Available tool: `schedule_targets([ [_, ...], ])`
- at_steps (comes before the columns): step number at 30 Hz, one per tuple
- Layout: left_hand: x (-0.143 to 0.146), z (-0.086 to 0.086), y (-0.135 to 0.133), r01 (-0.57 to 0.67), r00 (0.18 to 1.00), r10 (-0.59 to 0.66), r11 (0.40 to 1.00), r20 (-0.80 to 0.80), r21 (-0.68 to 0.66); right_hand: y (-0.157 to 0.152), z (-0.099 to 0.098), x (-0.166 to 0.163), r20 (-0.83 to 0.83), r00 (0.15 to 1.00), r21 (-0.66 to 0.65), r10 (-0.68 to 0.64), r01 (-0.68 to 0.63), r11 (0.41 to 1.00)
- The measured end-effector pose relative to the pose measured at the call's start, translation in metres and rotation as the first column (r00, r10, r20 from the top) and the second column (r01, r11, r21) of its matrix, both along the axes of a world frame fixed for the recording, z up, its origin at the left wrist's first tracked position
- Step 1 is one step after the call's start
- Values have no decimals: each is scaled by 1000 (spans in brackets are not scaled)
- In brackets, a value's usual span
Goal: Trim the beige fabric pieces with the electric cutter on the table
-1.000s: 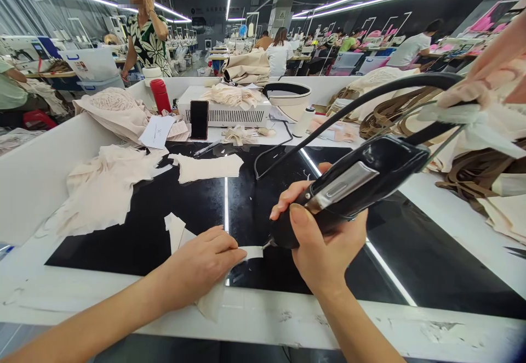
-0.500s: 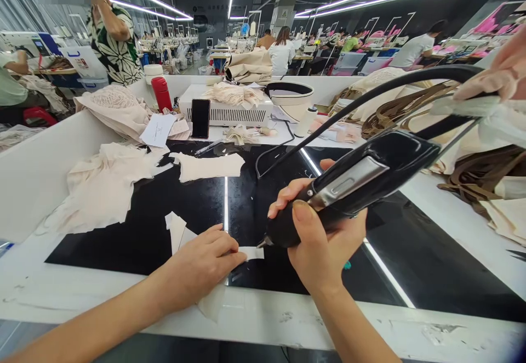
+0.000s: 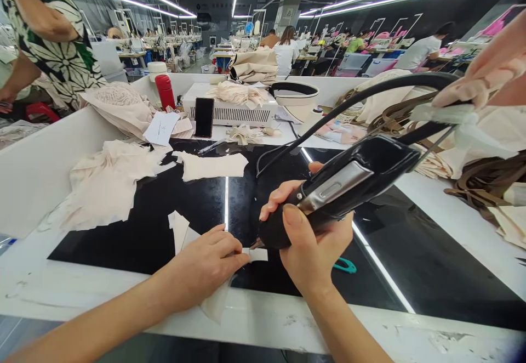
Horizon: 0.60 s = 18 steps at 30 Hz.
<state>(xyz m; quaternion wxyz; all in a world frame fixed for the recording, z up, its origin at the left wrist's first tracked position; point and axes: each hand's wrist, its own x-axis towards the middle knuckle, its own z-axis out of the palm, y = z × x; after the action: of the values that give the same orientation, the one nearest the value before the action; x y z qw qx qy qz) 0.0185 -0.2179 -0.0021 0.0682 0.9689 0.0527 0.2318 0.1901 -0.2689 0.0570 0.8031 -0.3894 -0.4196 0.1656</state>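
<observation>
My right hand (image 3: 312, 242) is wrapped round a black corded handheld tool (image 3: 341, 182) with a silver lever and a thin metal tip. That tip touches a narrow cream fabric strip (image 3: 258, 254) on the black board (image 3: 152, 242). My left hand (image 3: 209, 261) has its fingers together, pressing the strip's left end; more of this cloth hangs below the palm over the board's front edge. Just left of the hand lies a small cream scrap (image 3: 178, 228). A teal loop-handled object (image 3: 345, 265), partly hidden, rests right of my right wrist.
Cream cloth (image 3: 104, 185) is heaped on the left, a flat cut piece (image 3: 216, 165) at mid-board. Behind stand a phone (image 3: 204, 117), a white box (image 3: 230, 112) and a red bottle (image 3: 165, 91). The tool's cable (image 3: 361, 89) arches right, where brown straps (image 3: 489, 179) lie.
The tool tip has moved slightly left along the strip, nearer my left fingers. More of the teal object shows. A person at the left appears nearer the frame edge.
</observation>
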Motion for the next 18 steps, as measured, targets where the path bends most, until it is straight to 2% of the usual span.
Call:
schedule_targets([
  [10, -1, 1, 0, -4, 1000, 4, 1000, -23, -6, -1, 0, 2, 35, 999, -19, -12, 13, 1000],
  [18, -1, 0, 0, 8, 1000, -8, 1000, 11, -1, -6, -2, 12, 14, 1000, 46, -22, 21, 999],
])
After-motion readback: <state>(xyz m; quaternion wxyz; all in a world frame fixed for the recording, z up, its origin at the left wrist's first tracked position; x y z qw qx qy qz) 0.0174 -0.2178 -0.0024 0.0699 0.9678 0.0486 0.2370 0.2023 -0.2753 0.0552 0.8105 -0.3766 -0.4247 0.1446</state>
